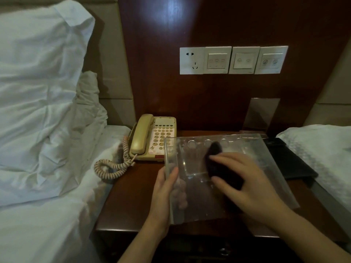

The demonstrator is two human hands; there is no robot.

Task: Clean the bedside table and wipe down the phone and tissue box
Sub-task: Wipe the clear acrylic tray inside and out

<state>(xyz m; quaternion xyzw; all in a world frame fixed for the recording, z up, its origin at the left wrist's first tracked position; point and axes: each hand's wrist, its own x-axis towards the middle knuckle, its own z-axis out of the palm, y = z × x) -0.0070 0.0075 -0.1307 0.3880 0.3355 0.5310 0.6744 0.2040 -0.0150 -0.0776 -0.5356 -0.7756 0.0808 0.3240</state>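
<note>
— Both hands are on the clear plastic box (218, 179), yes?
— Yes. The left hand (165, 190) grips its left edge, thumb on top, fingers curled underneath and showing through the plastic. The right hand (245, 179) lies on top with fingers nearly straight, pressing a dark cloth (216, 160) against the box.
— What is the box like?
— Transparent, rigid and flat-sided, with a row of round holes along its far edge. It is tilted over the bedside table (133, 196).
— And the phone?
— The phone (153, 137) is beige, its handset in the cradle and its coiled cord (114, 166) trailing off the table's left edge. It sits at the back left, just beyond the left hand.
— The table and room?
— Glossy dark red-brown wood, with matching panelling behind carrying a white switch panel (233, 60). White bedding (41, 103) lies left, and a black folder (290, 160) lies right.
</note>
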